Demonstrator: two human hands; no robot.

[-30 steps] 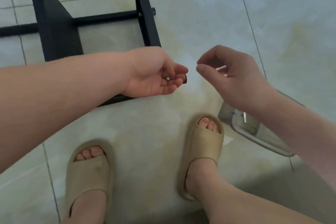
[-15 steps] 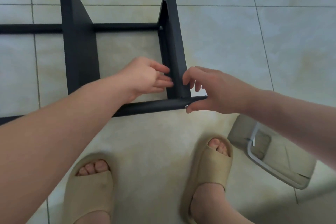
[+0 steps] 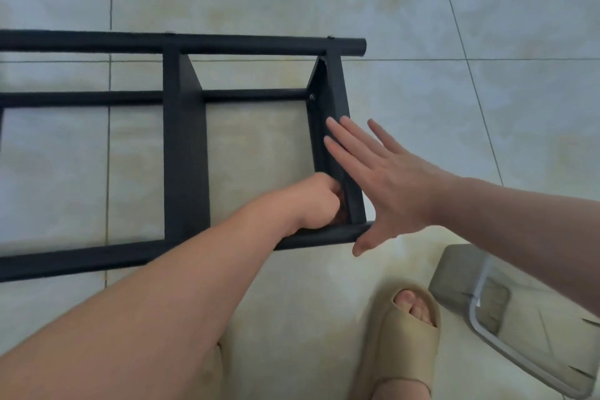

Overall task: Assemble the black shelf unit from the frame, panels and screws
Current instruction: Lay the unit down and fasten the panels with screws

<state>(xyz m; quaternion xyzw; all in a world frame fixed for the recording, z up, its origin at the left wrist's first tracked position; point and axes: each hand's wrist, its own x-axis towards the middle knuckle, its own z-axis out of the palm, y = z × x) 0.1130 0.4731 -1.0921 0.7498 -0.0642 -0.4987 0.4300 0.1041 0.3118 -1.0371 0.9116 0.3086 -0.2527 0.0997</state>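
Single head-worn wide-angle view, steeply downward, close above the frame (image 3: 181,42) and floor (image 3: 487,10).

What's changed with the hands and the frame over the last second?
Both hands moved forward to the end panel of the black frame. The right hand opened and now lies flat against the panel's outer face, thumb by the near tube. The left hand, fingers curled, tucked into the inner corner; what it holds is hidden. The frame still lies on the tiled floor.

Your left hand (image 3: 316,201) fills the corner inside the end panel (image 3: 338,97); rest of that bay open. Right of panel: bare floor (image 3: 487,123), then plastic packet (image 3: 464,282) by your sandal (image 3: 412,338).
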